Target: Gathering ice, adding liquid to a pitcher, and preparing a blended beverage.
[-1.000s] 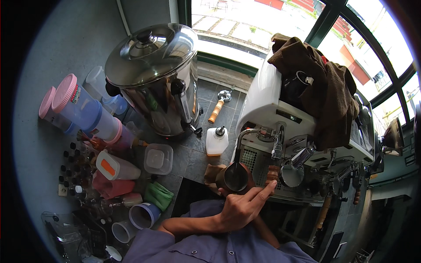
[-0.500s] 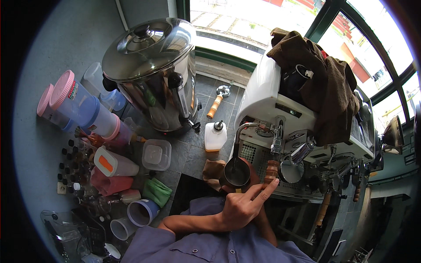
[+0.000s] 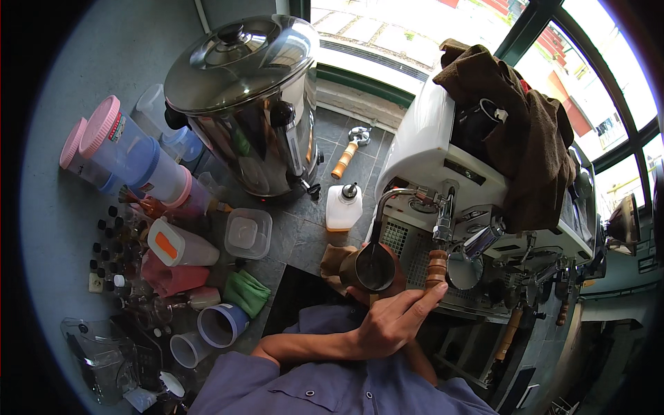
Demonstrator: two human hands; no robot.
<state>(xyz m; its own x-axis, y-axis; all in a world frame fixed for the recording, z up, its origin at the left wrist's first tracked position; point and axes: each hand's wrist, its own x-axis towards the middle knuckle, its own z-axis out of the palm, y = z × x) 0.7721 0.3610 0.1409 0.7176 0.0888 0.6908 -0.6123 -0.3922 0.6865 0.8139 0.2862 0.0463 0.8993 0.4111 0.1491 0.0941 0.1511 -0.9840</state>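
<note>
A small dark metal pitcher (image 3: 375, 271) is held upright under a curved metal spout (image 3: 382, 207), whose dark tip reaches into its mouth. My right hand (image 3: 358, 295) is closed around the pitcher; most of it is hidden behind the pitcher and my other arm. Crossing over in front, my left hand (image 3: 395, 319) has its index finger stretched out. That fingertip touches the lower end of a turned wooden handle (image 3: 436, 268) on the white espresso machine (image 3: 415, 149). The rest of its fingers are partly bent, with nothing visible in them.
A large steel urn (image 3: 238, 104) stands beyond the counter's middle. Near it are a portafilter (image 3: 351, 152), a pump bottle (image 3: 344, 207) and a plastic tub (image 3: 248, 234). Containers, small bottles and a green cloth (image 3: 246, 293) crowd the left. A brown cloth (image 3: 532, 145) drapes the machine.
The view has shifted slightly. My left index fingertip has moved up against the wooden handle's end, and its fingers are closer together. The pitcher stays under the spout, tilted a little differently.
</note>
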